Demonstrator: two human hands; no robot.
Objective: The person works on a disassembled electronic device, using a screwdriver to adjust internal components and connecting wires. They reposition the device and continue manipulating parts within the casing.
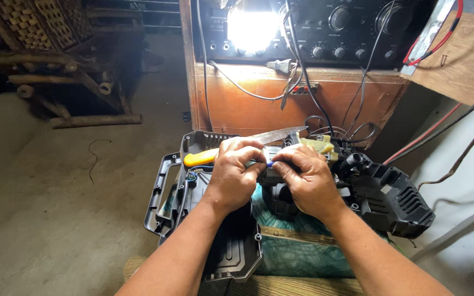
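My left hand (236, 174) grips a knife whose yellow handle (199, 158) sticks out to the left and whose steel blade (276, 134) points up and right. My right hand (309, 178) pinches a thin blue wire (270, 163) between thumb and fingers, right against the left hand. Both hands hover over an opened black plastic machine housing (389, 193). A pale yellow part (321, 144) with wires sits just behind my right fingers. The wire's far end is hidden by my fingers.
A black plastic cover with a handle (163, 197) lies on the left. A teal cloth (297, 249) covers my lap. Behind stands a wooden cabinet (248, 104) with a black knob panel (346, 27), a bright lamp and hanging cables. Wooden poles (94, 119) lie far left.
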